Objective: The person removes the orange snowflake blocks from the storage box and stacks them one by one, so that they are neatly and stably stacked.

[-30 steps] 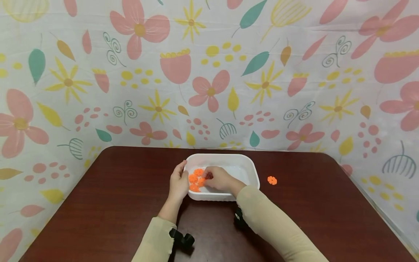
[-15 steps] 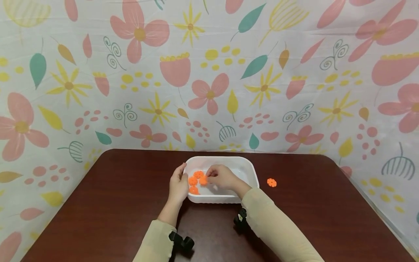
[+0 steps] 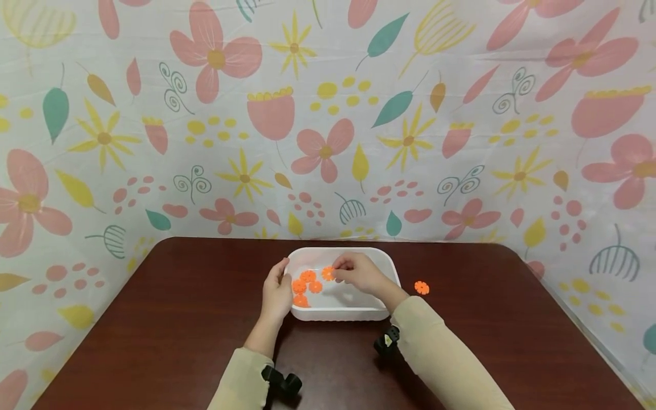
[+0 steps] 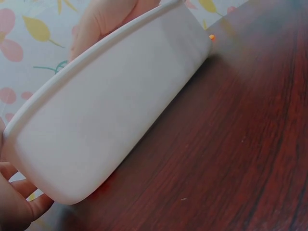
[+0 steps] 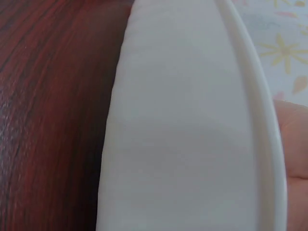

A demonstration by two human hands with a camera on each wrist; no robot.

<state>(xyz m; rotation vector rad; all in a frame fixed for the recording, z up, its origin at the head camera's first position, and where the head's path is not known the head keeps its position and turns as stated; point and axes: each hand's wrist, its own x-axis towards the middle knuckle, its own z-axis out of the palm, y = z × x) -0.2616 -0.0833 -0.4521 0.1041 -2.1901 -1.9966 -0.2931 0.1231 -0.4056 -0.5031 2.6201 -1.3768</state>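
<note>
A white plastic tray (image 3: 340,314) sits on the table, its near wall filling much of both wrist views. My left hand (image 3: 277,293) grips the tray's left end; in the left wrist view its fingers (image 4: 36,207) curl at the corner. Over the tray's inside, my right hand (image 3: 361,273) pinches an orange notched plastic disc (image 3: 328,273) between thumb and fingertips. Several similar orange discs (image 3: 308,276) lie in the left part of the tray. In the right wrist view, the wall hides most of the right hand (image 5: 294,139).
One more orange disc, a loose one (image 3: 422,287), lies on the dark brown table (image 3: 205,319) to the right of the tray. Behind the table hangs a flower-patterned cloth (image 3: 328,188). Black wrist cameras (image 3: 282,384) are strapped at the sleeves.
My right hand has moved to the right and slightly away with an orange disc, apart from the discs on the left. The left hand stays at the tray's end.
</note>
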